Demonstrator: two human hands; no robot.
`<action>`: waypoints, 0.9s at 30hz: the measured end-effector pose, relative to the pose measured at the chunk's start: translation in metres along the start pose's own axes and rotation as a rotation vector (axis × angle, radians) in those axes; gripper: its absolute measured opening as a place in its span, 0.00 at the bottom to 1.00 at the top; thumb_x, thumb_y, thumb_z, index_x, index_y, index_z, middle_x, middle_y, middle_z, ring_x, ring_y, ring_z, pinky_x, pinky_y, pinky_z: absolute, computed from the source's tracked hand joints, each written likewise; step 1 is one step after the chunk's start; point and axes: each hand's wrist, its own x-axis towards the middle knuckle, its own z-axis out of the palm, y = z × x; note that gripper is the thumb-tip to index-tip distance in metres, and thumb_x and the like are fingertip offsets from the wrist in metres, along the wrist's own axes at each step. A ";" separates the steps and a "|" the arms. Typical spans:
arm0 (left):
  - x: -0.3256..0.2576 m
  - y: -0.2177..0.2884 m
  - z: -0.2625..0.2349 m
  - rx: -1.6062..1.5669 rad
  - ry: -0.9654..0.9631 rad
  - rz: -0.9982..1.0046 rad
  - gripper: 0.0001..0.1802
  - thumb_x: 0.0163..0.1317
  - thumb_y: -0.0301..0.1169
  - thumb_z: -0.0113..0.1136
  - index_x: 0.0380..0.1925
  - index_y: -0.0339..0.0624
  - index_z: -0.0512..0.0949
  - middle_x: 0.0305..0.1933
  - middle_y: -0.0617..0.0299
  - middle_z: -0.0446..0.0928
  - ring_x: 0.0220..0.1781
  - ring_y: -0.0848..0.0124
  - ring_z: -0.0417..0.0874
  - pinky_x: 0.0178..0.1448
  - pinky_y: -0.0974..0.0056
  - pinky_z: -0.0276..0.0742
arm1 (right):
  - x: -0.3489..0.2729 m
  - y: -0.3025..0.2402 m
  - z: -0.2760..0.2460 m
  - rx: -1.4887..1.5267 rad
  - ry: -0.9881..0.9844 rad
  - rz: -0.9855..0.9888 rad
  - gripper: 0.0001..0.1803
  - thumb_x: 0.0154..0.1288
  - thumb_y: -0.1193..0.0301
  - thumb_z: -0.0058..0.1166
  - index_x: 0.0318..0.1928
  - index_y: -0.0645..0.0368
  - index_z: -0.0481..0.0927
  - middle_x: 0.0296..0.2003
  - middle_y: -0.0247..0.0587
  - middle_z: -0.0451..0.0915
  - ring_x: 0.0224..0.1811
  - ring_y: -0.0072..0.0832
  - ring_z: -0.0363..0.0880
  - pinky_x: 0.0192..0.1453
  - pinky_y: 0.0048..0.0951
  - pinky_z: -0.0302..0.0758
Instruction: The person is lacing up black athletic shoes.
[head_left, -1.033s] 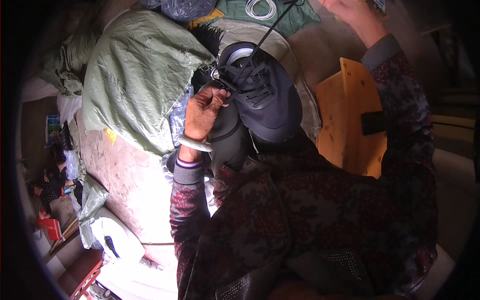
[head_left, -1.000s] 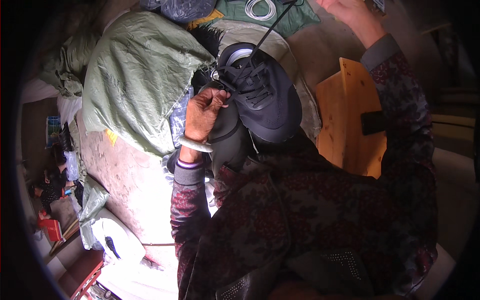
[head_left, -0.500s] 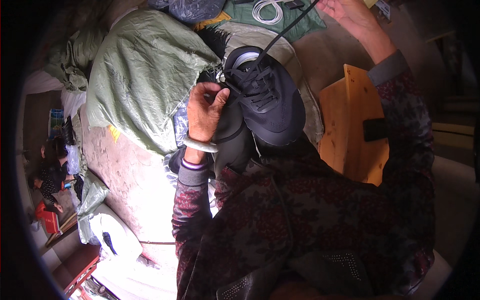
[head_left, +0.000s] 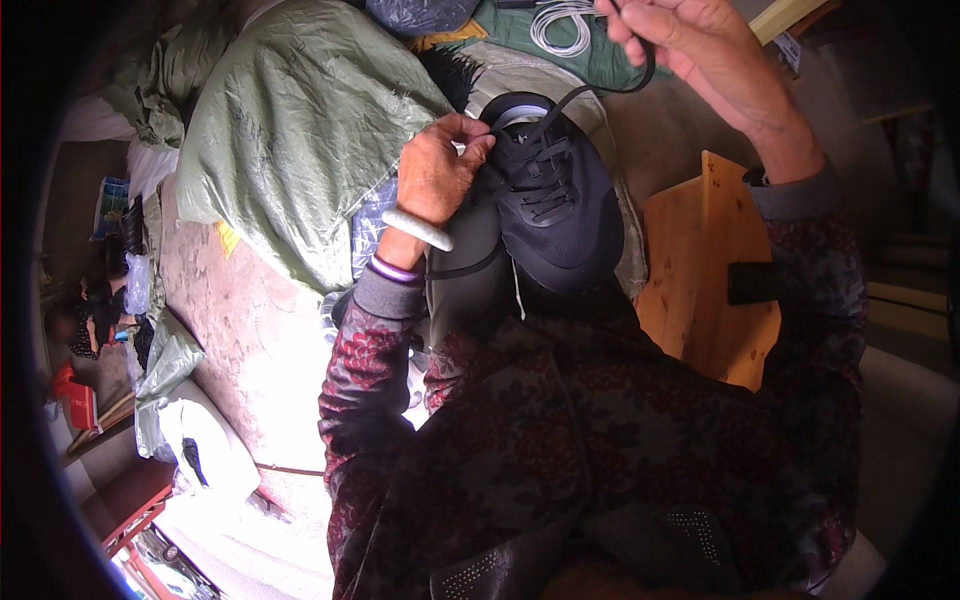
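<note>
The dark sneaker sits in the person's lap, toe toward the body and collar pointing away, and everything else is placed from it. The left hand grips the sneaker's left side by the collar, its fingers curled together and clamped on the upper edge next to the eyelets. A pale bangle and a purple band ring that wrist, just left of the sneaker's middle. The right hand is raised beyond the sneaker and to its right, fingers pinched together on a black shoelace that runs taut from the sneaker's top eyelets up to that hand, with a loop of it hanging under the palm. Left of the sneaker lies a large green woven sack, crumpled. Beyond the sneaker's collar a coil of white cord rests on green cloth. To the sneaker's right stands a light wooden stool. Below the sneaker, the dark floral sleeves of the person's jacket fill the view
</note>
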 end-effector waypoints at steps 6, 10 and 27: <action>0.007 0.003 -0.006 -0.075 -0.099 -0.044 0.10 0.63 0.31 0.65 0.39 0.37 0.83 0.33 0.57 0.84 0.34 0.68 0.84 0.40 0.65 0.77 | -0.002 0.026 0.030 -0.554 -0.205 -0.038 0.09 0.74 0.71 0.51 0.46 0.62 0.80 0.38 0.31 0.81 0.39 0.14 0.76 0.45 0.17 0.74; 0.001 0.009 -0.016 -0.699 -0.321 -0.315 0.09 0.67 0.32 0.62 0.41 0.38 0.81 0.35 0.72 0.77 0.29 0.85 0.66 0.33 0.77 0.60 | -0.004 0.057 0.045 -0.599 -0.175 0.098 0.07 0.70 0.75 0.54 0.45 0.65 0.79 0.37 0.32 0.82 0.40 0.15 0.78 0.46 0.18 0.74; -0.010 0.012 -0.014 -0.726 -0.326 -0.226 0.13 0.70 0.33 0.61 0.46 0.34 0.81 0.34 0.65 0.83 0.33 0.82 0.80 0.33 0.77 0.70 | -0.009 0.107 0.071 -0.846 0.068 -0.041 0.09 0.66 0.67 0.57 0.41 0.58 0.83 0.35 0.45 0.84 0.37 0.43 0.84 0.42 0.40 0.77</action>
